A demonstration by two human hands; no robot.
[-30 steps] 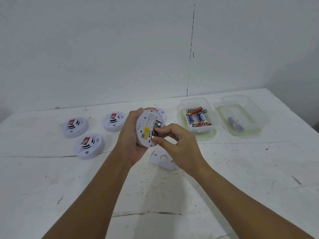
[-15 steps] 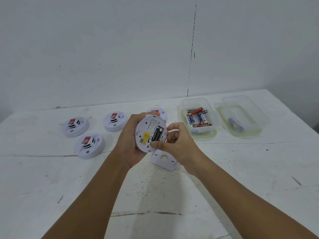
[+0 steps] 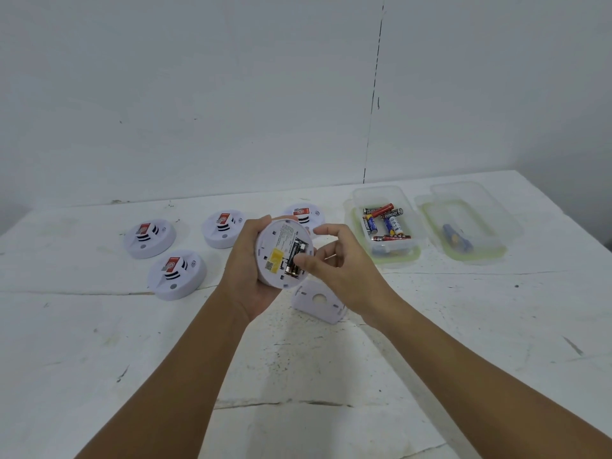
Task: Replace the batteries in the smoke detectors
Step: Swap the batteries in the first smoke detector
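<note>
Near the loose back cover (image 3: 319, 301), the left hand (image 3: 246, 276) grips the upturned smoke detector (image 3: 284, 253) while the right hand (image 3: 334, 263), fingers loosely spread, thumbs its batteries (image 3: 295, 258) — seemingly prying — so one could spring out, missing the far battery tub (image 3: 384, 223).

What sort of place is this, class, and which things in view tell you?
Probably a plain workroom or staged bench: a worn white table against a bare wall, with detectors laid out beside a tub of batteries.
</note>
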